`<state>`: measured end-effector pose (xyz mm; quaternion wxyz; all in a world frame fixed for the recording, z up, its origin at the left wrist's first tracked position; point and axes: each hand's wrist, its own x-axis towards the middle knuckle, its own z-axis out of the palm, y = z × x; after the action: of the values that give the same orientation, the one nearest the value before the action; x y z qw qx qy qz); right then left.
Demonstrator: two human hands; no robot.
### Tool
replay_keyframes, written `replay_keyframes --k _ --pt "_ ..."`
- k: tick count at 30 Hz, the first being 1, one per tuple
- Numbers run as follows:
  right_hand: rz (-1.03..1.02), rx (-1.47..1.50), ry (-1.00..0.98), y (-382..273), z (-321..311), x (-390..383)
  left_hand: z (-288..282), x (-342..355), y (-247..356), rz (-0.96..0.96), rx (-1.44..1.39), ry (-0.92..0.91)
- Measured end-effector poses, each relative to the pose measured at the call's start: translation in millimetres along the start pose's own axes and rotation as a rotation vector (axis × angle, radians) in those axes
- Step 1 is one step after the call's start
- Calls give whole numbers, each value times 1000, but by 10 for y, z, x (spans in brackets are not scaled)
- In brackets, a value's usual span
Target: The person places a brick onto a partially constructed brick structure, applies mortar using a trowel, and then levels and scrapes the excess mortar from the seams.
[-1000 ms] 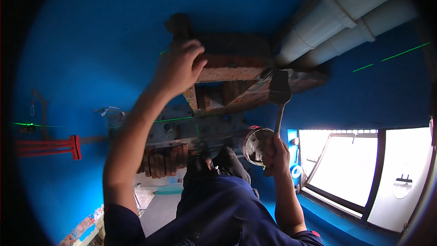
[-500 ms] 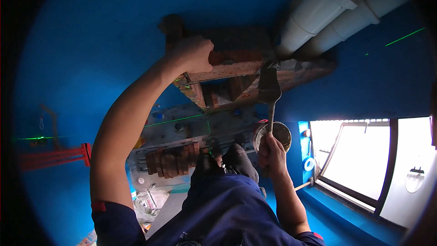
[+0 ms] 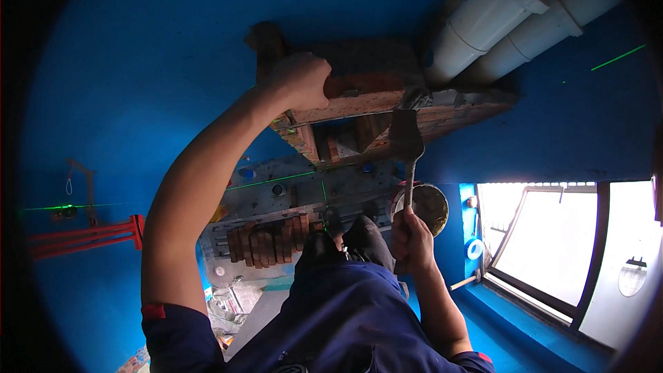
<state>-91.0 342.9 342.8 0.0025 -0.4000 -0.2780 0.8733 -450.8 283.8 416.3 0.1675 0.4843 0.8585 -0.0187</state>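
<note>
My left hand (image 3: 304,81) is closed on the left end of a red brick (image 3: 366,91) at the top of a brickwork structure (image 3: 387,135). Its fingertips are hidden behind the brick. In my right hand (image 3: 413,238) is the handle of a trowel (image 3: 406,131), held upright in view with the dark blade toward the brickwork. The blade's tip is just below grey mortar (image 3: 414,99) at the brick's right end; whether they touch I cannot tell.
Thick white pipes (image 3: 476,24) run beside the brickwork at upper right. Below are a bucket (image 3: 431,208) and a row of loose bricks (image 3: 266,240). A window (image 3: 545,245) stands at right, a red metal frame (image 3: 90,235) at left. Green laser lines cross the walls.
The whole view has shifted slightly. My left hand stays on the brick. The trowel blade has turned a little and sits slightly farther left against the brickwork.
</note>
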Motion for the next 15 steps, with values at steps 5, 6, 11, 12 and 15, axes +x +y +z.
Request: replay_keyframes --k 5,6,11,12,15 --pt "-96 -269 118 98 64 5 -11 -8 25 -2 -29 2" --pt "-95 -295 129 96 80 14 -4 -6 10 3 -39 5" --pt "-126 -338 147 125 118 141 -9 30 25 7 -30 -11" --pt "-139 -338 147 155 122 186 -8 25 18 20 -20 3" --pt "-155 -344 133 208 209 270 1 23 -2 18 -12 6"
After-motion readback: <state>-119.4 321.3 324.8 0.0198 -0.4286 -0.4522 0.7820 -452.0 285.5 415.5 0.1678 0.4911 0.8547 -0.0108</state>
